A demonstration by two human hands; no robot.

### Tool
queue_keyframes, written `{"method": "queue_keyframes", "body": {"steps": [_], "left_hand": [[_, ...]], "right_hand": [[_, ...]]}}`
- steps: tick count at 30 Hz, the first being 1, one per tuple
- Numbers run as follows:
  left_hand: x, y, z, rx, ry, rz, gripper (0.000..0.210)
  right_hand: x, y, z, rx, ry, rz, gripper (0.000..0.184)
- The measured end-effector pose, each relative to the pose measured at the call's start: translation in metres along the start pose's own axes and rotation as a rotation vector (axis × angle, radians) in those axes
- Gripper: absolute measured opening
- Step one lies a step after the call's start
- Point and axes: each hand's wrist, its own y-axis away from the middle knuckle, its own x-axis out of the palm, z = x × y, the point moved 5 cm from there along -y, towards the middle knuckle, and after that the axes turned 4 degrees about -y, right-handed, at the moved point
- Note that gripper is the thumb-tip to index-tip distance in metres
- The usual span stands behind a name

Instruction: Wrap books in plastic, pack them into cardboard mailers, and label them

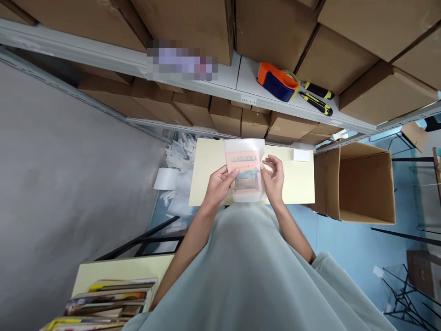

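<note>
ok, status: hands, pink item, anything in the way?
Left hand grips wrapped pink item. Right hand at its right edge. No obstruction seen; white object apart on table.

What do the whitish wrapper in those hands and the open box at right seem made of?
Whitish wrapper: probably thin plastic or paper, matte and milky; the pink printed item shows through. Open box: likely cardboard, matte brown, with flat panels and folded edges.

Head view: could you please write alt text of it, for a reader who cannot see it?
A person's left hand holds a pink printed item in a translucent white wrapper above a pale yellow table, the right hand touching the wrapper's right edge. Beyond are shelves of cardboard boxes; at right, an open carton.
</note>
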Motion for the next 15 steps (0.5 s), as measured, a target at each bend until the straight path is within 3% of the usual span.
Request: {"method": "queue_keyframes", "body": {"steps": [3,7,10,15], "left_hand": [[-0.016,0.002,0.004,-0.010,0.008,-0.036,0.070],[-0.048,0.000,0.016,-0.019,0.032,-0.109,0.068],[-0.080,-0.003,0.031,-0.052,0.041,-0.154,0.065],[-0.142,-0.020,0.066,-0.165,0.009,-0.245,0.060]], "right_hand": [[0.013,-0.001,0.010,-0.110,0.187,0.077,0.024],[0.046,0.000,-0.001,-0.014,0.143,0.281,0.031],[0.077,0.002,-0.029,0.138,0.053,0.360,0.039],[0.140,0.000,-0.097,0.354,-0.123,0.386,0.047]]}}
